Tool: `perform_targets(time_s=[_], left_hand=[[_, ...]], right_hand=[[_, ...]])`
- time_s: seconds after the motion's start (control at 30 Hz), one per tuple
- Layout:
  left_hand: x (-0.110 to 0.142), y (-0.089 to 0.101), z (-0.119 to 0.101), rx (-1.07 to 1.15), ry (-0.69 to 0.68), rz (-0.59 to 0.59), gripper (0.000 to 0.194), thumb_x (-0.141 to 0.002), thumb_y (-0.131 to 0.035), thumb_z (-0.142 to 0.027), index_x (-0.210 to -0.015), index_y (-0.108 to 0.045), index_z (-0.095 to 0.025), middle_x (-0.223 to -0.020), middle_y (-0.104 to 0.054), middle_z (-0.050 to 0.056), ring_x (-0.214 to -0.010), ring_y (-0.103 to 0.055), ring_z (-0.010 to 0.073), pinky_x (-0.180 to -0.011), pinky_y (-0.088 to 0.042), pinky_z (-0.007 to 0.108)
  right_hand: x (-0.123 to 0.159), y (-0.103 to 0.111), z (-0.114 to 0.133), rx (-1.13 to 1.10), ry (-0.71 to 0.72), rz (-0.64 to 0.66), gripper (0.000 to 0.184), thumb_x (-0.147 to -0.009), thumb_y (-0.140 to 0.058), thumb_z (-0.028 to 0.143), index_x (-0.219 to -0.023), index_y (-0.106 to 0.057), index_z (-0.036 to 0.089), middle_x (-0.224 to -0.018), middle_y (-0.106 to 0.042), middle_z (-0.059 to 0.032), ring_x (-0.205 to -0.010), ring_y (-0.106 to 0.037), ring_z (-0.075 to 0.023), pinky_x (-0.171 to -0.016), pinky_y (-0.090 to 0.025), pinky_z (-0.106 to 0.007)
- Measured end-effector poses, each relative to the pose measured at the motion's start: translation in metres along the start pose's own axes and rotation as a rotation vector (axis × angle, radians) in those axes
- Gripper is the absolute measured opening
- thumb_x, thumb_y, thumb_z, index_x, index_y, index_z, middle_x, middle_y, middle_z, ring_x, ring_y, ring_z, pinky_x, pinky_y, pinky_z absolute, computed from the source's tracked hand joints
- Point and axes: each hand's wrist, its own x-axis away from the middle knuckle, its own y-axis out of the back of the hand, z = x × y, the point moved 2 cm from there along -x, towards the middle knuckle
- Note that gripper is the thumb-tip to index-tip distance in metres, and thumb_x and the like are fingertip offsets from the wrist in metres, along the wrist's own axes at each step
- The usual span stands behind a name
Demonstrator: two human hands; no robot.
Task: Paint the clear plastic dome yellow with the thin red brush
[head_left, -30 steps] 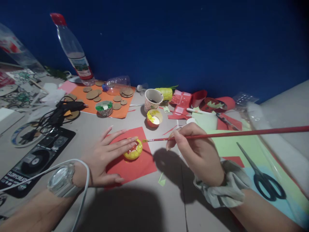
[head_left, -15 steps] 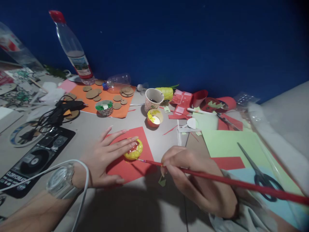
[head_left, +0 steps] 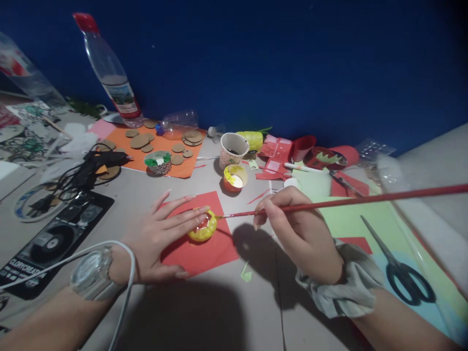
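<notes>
Yellow-rimmed disc (head_left: 205, 231): visible edge looks coated, red centre uncoated; the spread left hand (head_left: 159, 239) steadies it, right hand (head_left: 300, 229) grips brush (head_left: 345, 201).

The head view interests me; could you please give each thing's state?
Left hand, spread, touching yellow-rimmed disc
Yellow-rimmed disc, lying on red paper
Right hand, closed on red paintbrush
Red paintbrush, tip at disc's edge, contact unclear
Black scissors, lying closed
Red-capped bottle, upright, closed
Blue-capped bottle, on its side, closed
Patterned paper cup, upright, open
Small red cup, upright, open, yellow-smeared
</notes>
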Motion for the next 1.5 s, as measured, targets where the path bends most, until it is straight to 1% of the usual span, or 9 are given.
perform_targets(time_s=[0.2,0.33,0.43,0.57,0.73,1.13,1.3,1.4,1.5], left_hand=[[0.001,-0.001,0.001,0.011,-0.001,-0.001,0.084,-0.09,-0.034,-0.076,-0.157,-0.021,-0.027,-0.153,-0.046,0.002,-0.151,-0.023,0.0283,-0.123,0.006,0.047],[0.001,-0.001,0.002,0.03,-0.005,-0.009,0.085,-0.09,-0.028,-0.079,-0.157,-0.023,-0.027,-0.154,-0.046,0.002,-0.151,-0.024,0.0288,-0.123,0.006,0.046],[0.001,0.0,0.001,0.045,0.003,-0.015,0.088,-0.088,-0.026,-0.083,-0.157,-0.024,-0.028,-0.154,-0.045,0.001,-0.151,-0.024,0.0269,-0.123,0.006,0.045],[-0.001,0.0,0.0,0.054,-0.006,-0.023,0.087,-0.089,-0.025,-0.082,-0.157,-0.023,-0.028,-0.154,-0.044,-0.001,-0.152,-0.021,0.0256,-0.123,0.007,0.044],[0.0,0.0,0.002,0.061,-0.001,-0.011,0.087,-0.089,-0.025,-0.082,-0.157,-0.025,-0.028,-0.154,-0.044,0.001,-0.15,-0.025,0.0286,-0.123,0.007,0.046],[0.001,0.0,0.003,0.065,0.005,0.0,0.086,-0.088,-0.027,-0.082,-0.157,-0.023,-0.03,-0.155,-0.044,0.0,-0.151,-0.022,0.0289,-0.123,0.007,0.047],[0.001,-0.001,0.003,0.064,0.01,0.003,0.086,-0.089,-0.027,-0.081,-0.157,-0.023,-0.029,-0.154,-0.045,0.001,-0.151,-0.024,0.0296,-0.123,0.007,0.045],[0.001,-0.001,0.003,0.073,0.019,0.009,0.087,-0.088,-0.028,-0.082,-0.157,-0.024,-0.029,-0.154,-0.046,0.002,-0.15,-0.025,0.0306,-0.123,0.007,0.046],[0.001,0.0,0.003,0.076,0.026,0.016,0.087,-0.088,-0.028,-0.082,-0.157,-0.024,-0.03,-0.154,-0.045,0.002,-0.15,-0.026,0.031,-0.123,0.007,0.047]], right_hand=[[-0.001,-0.003,0.021,0.093,0.293,0.114,0.014,-0.095,-0.049,0.013,-0.085,-0.05,0.022,-0.074,-0.065,-0.0015,-0.066,-0.062,-0.0148,-0.063,-0.049,-0.028],[0.002,-0.005,0.031,0.032,0.351,0.193,0.016,-0.095,-0.048,0.013,-0.082,-0.048,0.022,-0.066,-0.061,-0.0005,-0.06,-0.059,-0.0147,-0.057,-0.047,-0.028],[0.007,-0.007,0.031,-0.088,0.328,0.205,0.009,-0.095,-0.049,0.016,-0.089,-0.051,0.022,-0.072,-0.063,-0.0008,-0.064,-0.062,-0.0148,-0.06,-0.05,-0.028],[0.012,-0.014,0.022,-0.2,0.169,0.196,0.012,-0.099,-0.046,0.017,-0.092,-0.051,0.024,-0.076,-0.064,0.0011,-0.07,-0.066,-0.013,-0.065,-0.052,-0.026],[0.011,-0.012,0.013,-0.068,-0.047,0.053,0.02,-0.101,-0.049,0.021,-0.081,-0.051,0.023,-0.069,-0.06,0.0034,-0.059,-0.06,-0.0096,-0.055,-0.047,-0.021],[0.007,-0.006,0.013,-0.06,-0.018,-0.06,0.021,-0.101,-0.05,0.021,-0.081,-0.054,0.024,-0.073,-0.061,0.0029,-0.065,-0.061,-0.0104,-0.061,-0.047,-0.023],[0.012,-0.015,0.015,-0.303,0.032,0.107,0.013,-0.102,-0.047,0.023,-0.092,-0.055,0.024,-0.079,-0.066,0.0006,-0.071,-0.067,-0.0136,-0.065,-0.053,-0.027],[0.013,-0.018,0.016,-0.228,0.038,0.151,0.015,-0.102,-0.046,0.023,-0.089,-0.055,0.023,-0.079,-0.067,-0.0004,-0.07,-0.067,-0.0137,-0.065,-0.052,-0.026],[0.011,-0.013,0.015,-0.123,0.0,0.093,0.017,-0.101,-0.049,0.022,-0.084,-0.054,0.022,-0.074,-0.065,0.0004,-0.065,-0.064,-0.0125,-0.058,-0.048,-0.023]])
